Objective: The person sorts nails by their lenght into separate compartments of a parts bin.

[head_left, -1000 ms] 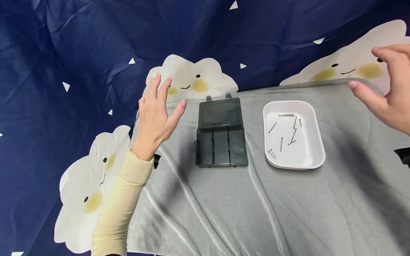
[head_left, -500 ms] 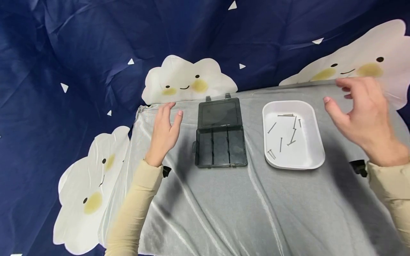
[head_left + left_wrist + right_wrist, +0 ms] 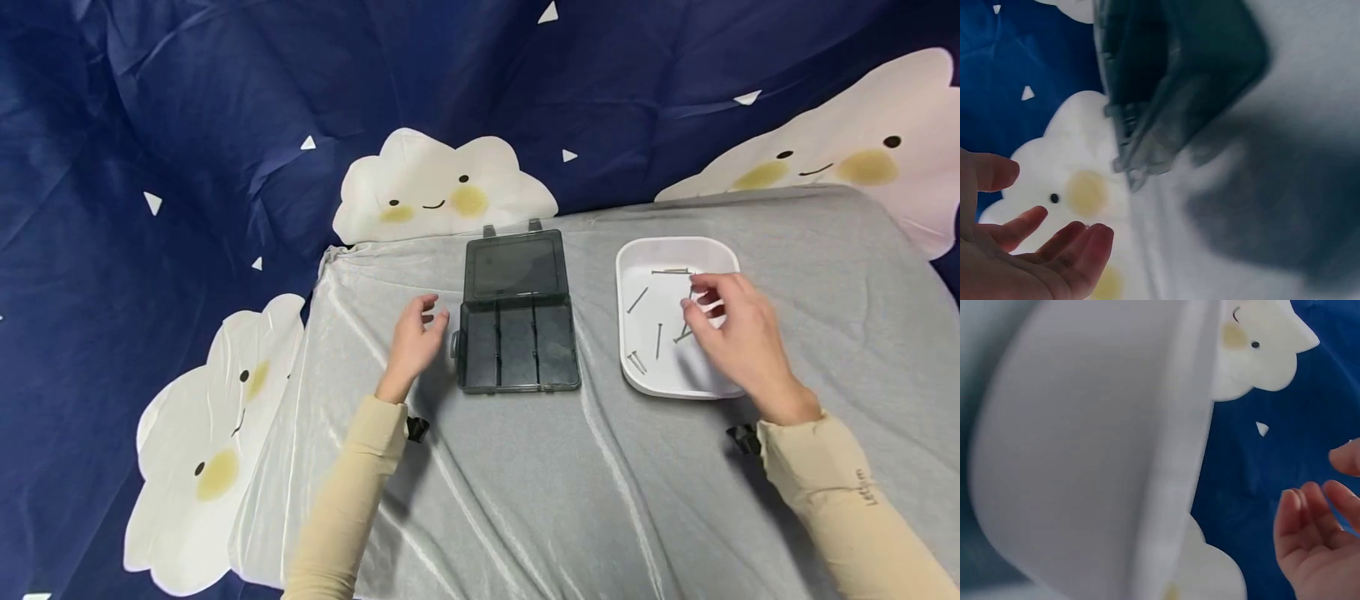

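A white tray (image 3: 716, 379) holding several screws stands to the right on the grey cloth. My right hand (image 3: 738, 333) hovers over its right side, thumb and forefinger parted above a screw (image 3: 686, 326), with nothing between them. In the right wrist view the tray's outer wall (image 3: 1085, 444) fills the left half. A dark see-through compartment box (image 3: 517, 346) lies with its lid (image 3: 516, 265) folded back and its compartments bare. Just left of the box, my left hand (image 3: 415, 340) hangs with loosely bent fingers and holds nothing. Its fingers also show in the left wrist view, below the box's corner (image 3: 1154, 144).
Wrinkled grey cloth (image 3: 525, 483) covers the table. Behind and to the left hangs a dark blue sheet (image 3: 225, 100) printed with white smiling clouds (image 3: 442, 179). Other screws (image 3: 637, 300) lie scattered in the tray. Each wrist carries a small black camera mount (image 3: 417, 429).
My right hand has come in from the far right and down over the white tray. The left hand has lowered toward the box's left side. Box and tray have stayed put.
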Motion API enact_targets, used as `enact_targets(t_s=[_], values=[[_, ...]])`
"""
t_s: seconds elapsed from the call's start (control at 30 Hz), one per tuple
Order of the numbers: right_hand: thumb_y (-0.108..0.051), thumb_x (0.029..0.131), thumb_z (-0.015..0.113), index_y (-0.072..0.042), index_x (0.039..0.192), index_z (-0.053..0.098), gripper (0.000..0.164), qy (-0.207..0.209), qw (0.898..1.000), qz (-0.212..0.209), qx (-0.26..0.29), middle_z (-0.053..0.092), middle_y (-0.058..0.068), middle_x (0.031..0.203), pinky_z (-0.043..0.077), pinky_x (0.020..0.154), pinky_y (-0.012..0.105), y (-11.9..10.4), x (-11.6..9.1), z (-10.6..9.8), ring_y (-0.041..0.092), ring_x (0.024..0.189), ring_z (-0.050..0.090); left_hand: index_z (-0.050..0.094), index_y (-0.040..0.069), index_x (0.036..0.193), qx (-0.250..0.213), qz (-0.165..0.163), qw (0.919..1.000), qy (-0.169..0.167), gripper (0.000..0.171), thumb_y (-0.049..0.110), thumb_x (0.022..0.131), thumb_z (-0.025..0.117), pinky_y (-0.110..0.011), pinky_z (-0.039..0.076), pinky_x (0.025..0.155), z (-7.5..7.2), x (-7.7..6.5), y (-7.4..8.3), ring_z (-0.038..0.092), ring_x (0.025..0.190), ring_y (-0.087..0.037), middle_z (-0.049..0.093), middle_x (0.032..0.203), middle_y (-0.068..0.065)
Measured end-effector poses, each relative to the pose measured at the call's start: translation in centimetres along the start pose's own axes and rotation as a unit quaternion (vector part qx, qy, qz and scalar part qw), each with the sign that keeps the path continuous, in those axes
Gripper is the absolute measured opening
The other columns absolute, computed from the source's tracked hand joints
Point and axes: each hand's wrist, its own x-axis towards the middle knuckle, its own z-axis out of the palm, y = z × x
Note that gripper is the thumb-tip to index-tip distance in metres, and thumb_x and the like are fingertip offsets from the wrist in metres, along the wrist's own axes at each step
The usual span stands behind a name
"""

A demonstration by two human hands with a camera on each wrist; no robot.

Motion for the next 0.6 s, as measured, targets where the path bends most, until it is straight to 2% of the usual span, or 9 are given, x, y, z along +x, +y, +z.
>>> enact_targets(t_s=[0.17,0.33,0.5,0.6], values=[[-0.002,0.085,0.062,0.003,0.108,0.064,0.024,-0.076,0.996,0.041,0.005,0.062,0.015,0.09,0.038,0.068,0.006,0.7,-1.4,1.8,-0.013,0.076,0.043,0.05,0.003,0.136,-0.009,-0.042,0.9988,-0.022,0.043,0.021,0.097,0.055,-0.046,0.047,0.098,1.6,-0.1,-1.4,0.058,0.117,-0.036,0.054,0.135,-0.021],[-0.004,0.086,0.062,0.004,0.107,0.064,0.023,-0.143,0.988,0.061,0.003,0.066,0.014,0.09,0.038,0.067,0.008,1.3,-2.3,3.0,-0.011,0.072,0.045,0.05,0.003,0.135,-0.013,-0.06,0.9977,-0.029,0.043,0.021,0.096,0.056,-0.045,0.046,0.098,2.9,-0.3,-2.5,0.059,0.116,-0.035,0.058,0.13,-0.02],[-0.004,0.086,0.062,0.004,0.106,0.064,0.021,-0.177,0.981,0.08,0.0,0.067,0.012,0.088,0.037,0.067,0.012,1.4,-2.7,3.7,0.0,0.07,0.051,0.05,0.003,0.135,-0.036,-0.075,0.9958,-0.037,0.044,0.019,0.095,0.057,-0.042,0.048,0.092,3.7,-0.6,-3.0,0.059,0.112,-0.032,0.061,0.123,-0.019],[-0.003,0.085,0.061,0.004,0.104,0.065,0.02,-0.186,0.979,0.084,-0.004,0.066,0.012,0.086,0.037,0.067,0.015,1.4,-2.7,4.1,0.003,0.071,0.05,0.049,0.003,0.136,-0.053,-0.088,0.9938,-0.041,0.045,0.018,0.095,0.058,-0.035,0.052,0.079,4.0,-0.7,-3.1,0.062,0.101,-0.028,0.061,0.12,-0.018]])
